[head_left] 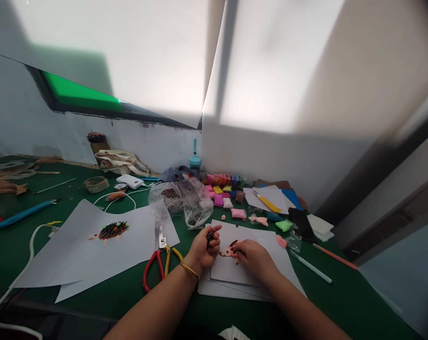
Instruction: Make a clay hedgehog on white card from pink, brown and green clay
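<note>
My left hand (205, 248) is palm up with its fingers curled around a handful of small dark seed-like pieces (210, 237). Beside it, my right hand (254, 259) reaches down to a pink clay animal figure (228, 253) on stacked white paper (231, 275). The right fingertips are pinched together at the figure's body; whatever is between them is too small to make out. Dark pieces show on the figure's back, and part of it is hidden by the hand. On paper at the left lies a finished-looking clay hedgehog (113, 230) with dark spines and green dots.
Scissors with red handles (152, 271) and yellow-handled pliers or scissors (167, 259) lie left of my forearm. Behind are a plastic bag (180, 200), coloured clay packets (238, 214) and a yellow cutter (267, 202). Pens (311, 267) lie right. Another person's hand (1, 187) is far left.
</note>
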The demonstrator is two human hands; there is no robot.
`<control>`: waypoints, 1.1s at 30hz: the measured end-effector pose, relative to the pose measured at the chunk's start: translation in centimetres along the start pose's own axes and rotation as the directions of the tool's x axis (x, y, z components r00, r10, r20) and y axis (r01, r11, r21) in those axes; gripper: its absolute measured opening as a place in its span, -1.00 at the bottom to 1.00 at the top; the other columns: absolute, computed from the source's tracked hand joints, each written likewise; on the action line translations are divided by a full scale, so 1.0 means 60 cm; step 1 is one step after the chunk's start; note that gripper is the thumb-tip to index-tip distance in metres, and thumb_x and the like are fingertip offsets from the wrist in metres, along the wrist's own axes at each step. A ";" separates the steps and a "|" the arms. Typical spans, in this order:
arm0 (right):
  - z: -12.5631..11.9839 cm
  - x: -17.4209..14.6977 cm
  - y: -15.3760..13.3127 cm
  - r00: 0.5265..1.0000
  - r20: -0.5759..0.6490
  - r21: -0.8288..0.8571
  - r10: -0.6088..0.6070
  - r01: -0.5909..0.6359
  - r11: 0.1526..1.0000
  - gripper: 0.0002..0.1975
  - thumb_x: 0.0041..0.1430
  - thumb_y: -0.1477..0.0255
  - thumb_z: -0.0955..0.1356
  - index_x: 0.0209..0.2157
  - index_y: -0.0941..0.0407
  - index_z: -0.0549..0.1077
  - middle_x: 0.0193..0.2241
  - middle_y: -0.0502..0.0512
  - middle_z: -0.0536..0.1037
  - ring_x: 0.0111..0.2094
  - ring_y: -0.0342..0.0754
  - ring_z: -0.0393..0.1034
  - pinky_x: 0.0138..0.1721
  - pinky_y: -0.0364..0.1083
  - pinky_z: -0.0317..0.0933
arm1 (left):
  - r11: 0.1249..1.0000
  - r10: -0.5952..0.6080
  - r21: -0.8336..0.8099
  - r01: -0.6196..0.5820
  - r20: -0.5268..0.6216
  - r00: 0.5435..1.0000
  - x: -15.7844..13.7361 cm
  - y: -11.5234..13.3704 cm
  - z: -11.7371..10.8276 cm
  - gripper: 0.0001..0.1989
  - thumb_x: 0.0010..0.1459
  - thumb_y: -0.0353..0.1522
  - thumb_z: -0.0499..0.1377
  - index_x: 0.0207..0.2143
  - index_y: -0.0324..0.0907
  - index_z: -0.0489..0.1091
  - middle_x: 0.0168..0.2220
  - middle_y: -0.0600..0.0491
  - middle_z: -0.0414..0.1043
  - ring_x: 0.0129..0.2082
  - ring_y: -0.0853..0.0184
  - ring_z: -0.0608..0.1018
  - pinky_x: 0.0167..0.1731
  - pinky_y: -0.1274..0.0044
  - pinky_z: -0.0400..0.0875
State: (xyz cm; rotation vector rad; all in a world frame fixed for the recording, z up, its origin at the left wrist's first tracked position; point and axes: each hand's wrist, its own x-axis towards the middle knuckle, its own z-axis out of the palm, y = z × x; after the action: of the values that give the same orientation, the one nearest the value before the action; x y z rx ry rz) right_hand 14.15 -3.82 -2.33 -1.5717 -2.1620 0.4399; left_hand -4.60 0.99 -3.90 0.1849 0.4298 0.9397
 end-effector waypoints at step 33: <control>0.006 -0.001 0.000 0.995 -0.019 -0.132 -0.098 0.095 0.987 -0.82 0.15 0.48 0.26 -0.37 0.07 0.50 -0.33 0.07 0.52 -0.25 -0.04 0.35 -0.22 -0.10 0.16 | 1.000 0.001 0.017 -0.001 -0.032 0.999 0.000 -0.001 0.002 -0.77 0.16 -0.35 0.07 -0.15 -0.29 0.29 -0.55 0.18 0.14 -0.72 0.61 0.12 -0.79 0.74 -0.16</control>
State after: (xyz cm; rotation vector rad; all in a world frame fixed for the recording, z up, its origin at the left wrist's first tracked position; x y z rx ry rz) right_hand 13.96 -3.90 -2.65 -1.5228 -2.2768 0.2506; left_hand -4.52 0.95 -3.80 0.1855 0.4674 0.9411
